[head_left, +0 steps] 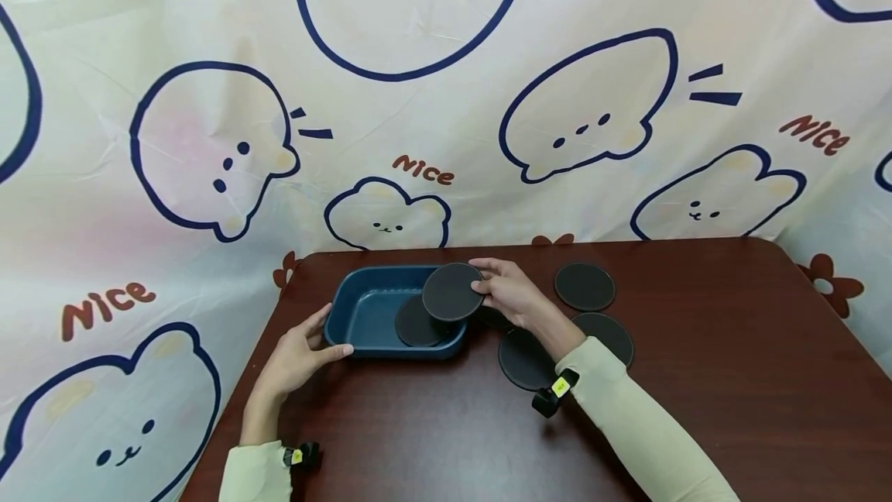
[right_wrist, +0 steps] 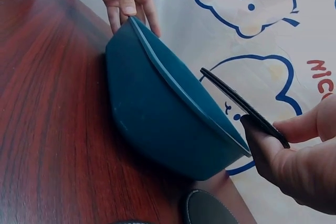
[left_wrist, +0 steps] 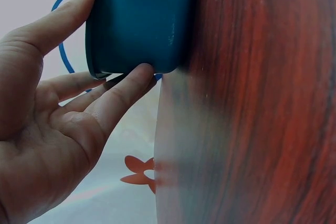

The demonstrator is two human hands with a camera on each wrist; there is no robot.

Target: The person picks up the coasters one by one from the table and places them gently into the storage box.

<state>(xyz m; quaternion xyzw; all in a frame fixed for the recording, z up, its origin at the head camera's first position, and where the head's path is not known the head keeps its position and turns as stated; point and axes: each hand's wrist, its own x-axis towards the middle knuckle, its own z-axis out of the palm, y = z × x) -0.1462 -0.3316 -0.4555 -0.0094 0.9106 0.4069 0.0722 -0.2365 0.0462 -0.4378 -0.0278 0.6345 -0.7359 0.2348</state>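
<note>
A blue rectangular tray [head_left: 362, 347] sits near the table's far edge. My left hand [head_left: 296, 355] holds its left end, thumb at the near rim and fingers against the outer wall [left_wrist: 139, 24]. Between thumb and fingers, my right hand [head_left: 516, 297] pinches a round black coaster [head_left: 449, 293], tilted over the tray's right end. The right wrist view has this coaster [right_wrist: 236, 100] edge-on above the rim. Another coaster [head_left: 411, 324] lies inside the tray, partly covered by the held one. Under the right hand, a coaster [head_left: 493, 319] on the table is mostly hidden.
Right of the tray, more black coasters lie on the brown table [head_left: 732, 378]: one at the back [head_left: 584, 287], one behind the right forearm [head_left: 613, 335], one nearer [head_left: 523, 360]. A patterned cloth [head_left: 446, 122] hangs behind the table.
</note>
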